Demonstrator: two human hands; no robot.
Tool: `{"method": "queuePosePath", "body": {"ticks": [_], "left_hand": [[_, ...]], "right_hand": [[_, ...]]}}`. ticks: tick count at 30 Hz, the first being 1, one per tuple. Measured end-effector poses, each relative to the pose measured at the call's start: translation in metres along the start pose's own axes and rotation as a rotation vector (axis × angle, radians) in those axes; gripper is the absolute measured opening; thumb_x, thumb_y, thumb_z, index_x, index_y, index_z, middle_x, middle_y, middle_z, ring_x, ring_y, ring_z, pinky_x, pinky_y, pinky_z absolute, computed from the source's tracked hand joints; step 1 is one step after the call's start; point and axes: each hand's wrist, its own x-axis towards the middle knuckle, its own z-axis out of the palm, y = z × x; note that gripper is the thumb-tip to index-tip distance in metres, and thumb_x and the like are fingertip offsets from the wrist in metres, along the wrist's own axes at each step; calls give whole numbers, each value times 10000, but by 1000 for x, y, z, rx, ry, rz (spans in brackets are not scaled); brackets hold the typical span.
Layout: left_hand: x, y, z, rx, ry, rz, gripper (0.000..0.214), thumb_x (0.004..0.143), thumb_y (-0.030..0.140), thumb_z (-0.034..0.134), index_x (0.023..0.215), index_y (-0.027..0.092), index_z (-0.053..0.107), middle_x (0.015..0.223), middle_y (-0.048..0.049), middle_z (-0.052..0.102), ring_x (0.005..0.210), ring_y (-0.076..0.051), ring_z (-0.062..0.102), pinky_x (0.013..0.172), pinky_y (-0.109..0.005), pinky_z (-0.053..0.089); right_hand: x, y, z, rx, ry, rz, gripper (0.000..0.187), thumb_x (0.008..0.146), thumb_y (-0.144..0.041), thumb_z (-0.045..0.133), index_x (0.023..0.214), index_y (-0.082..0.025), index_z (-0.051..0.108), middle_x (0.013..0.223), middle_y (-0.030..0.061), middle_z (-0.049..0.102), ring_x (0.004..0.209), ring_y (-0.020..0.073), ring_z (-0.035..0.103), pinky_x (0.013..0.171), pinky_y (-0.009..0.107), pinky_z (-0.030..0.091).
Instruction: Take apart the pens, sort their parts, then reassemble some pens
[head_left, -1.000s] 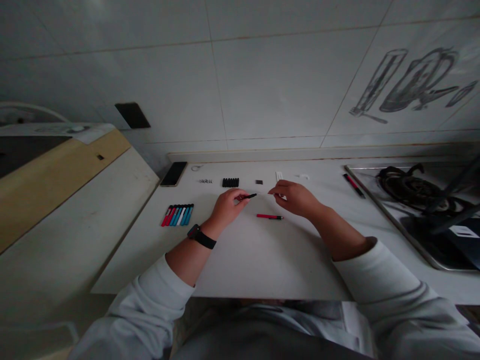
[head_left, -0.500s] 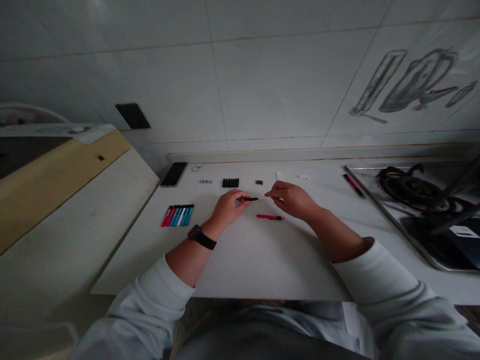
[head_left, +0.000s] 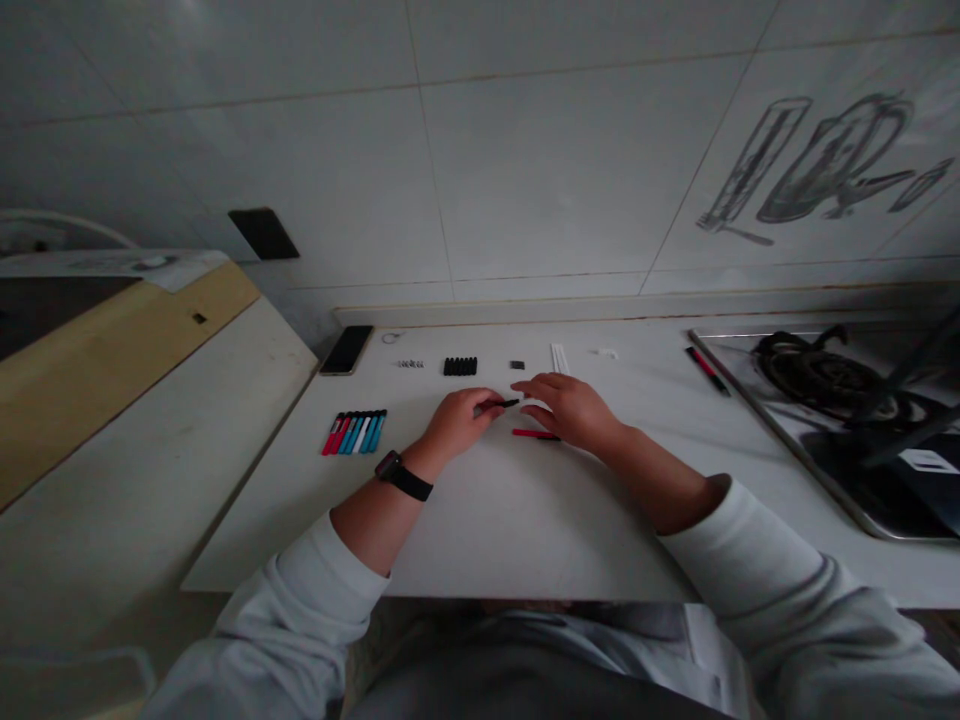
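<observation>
My left hand (head_left: 466, 418) is closed on a small black pen part (head_left: 511, 403), which points right from the fingertips. Just to the right, my right hand (head_left: 570, 408) has its thumb and fingers apart, close to the tip of that part; nothing clearly shows between them. Below the right hand lies a red pen barrel (head_left: 531, 433), its right end partly covered by the hand. Thin white refill-like sticks (head_left: 559, 358) lie behind the right hand. A row of black pen parts (head_left: 460, 366) and a small dark cluster of pieces (head_left: 517, 365) sit farther back.
At left, several red, blue and white pens (head_left: 355, 432) lie in a row near small springs (head_left: 410, 364) and a phone (head_left: 347, 350). Small white pieces (head_left: 607, 353) sit at the back. A red-and-black pen (head_left: 707, 371) lies beside the gas stove (head_left: 772, 440).
My right hand has come down and left, away from the white sticks and closer to the black part, its thumb and fingers parting. My left hand has shifted slightly.
</observation>
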Motion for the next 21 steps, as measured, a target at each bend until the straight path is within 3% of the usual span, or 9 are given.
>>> {"method": "queuePosePath", "body": {"ticks": [3, 5, 9, 12, 17, 21], "left_hand": [[1, -6, 0, 20, 91, -56, 113, 941, 256, 655, 1006, 227, 743, 1006, -30, 786, 912, -183, 725, 858, -318, 558], [1, -9, 0, 31, 151, -100, 121, 947, 252, 641, 1026, 222, 728, 1002, -33, 781, 893, -180, 719, 824, -311, 554], [1, -10, -1, 32, 168, -145, 124, 939, 241, 642, 1040, 220, 710, 995, -35, 777, 891, -181, 717, 813, -308, 549], [0, -8, 0, 27, 159, -143, 112, 933, 241, 648, 1024, 225, 710, 997, -32, 776, 903, -179, 717, 826, -308, 549], [0, -11, 1, 15, 172, -131, 123, 933, 247, 648, 1036, 223, 710, 1016, -39, 773, 922, -179, 717, 830, -309, 557], [2, -14, 0, 22, 193, -116, 141, 941, 241, 639, 1062, 221, 709, 1072, -52, 771, 961, -183, 717, 876, -326, 559]], "right_hand": [[1, 3, -9, 0, 58, 198, 415, 960, -404, 641, 1324, -207, 607, 1086, 110, 725, 919, 234, 672, 808, 341, 503], [2, 6, -15, 35, -48, 282, 280, 962, -386, 624, 1171, -207, 677, 992, 82, 734, 810, 199, 659, 742, 307, 479], [2, 5, -16, 126, -376, 167, 169, 927, -328, 650, 1010, -209, 737, 964, 69, 733, 825, 189, 650, 749, 285, 449], [1, 1, -9, 104, -454, 112, 161, 879, -273, 685, 1008, -196, 744, 977, 83, 719, 839, 198, 635, 747, 286, 431], [1, 1, -3, 112, -407, 99, 113, 875, -194, 644, 955, -199, 724, 936, 69, 709, 827, 190, 618, 744, 277, 414], [3, 8, -9, 84, -187, 151, 138, 916, -162, 583, 1007, -184, 685, 947, 79, 708, 845, 196, 618, 779, 290, 427]]}}
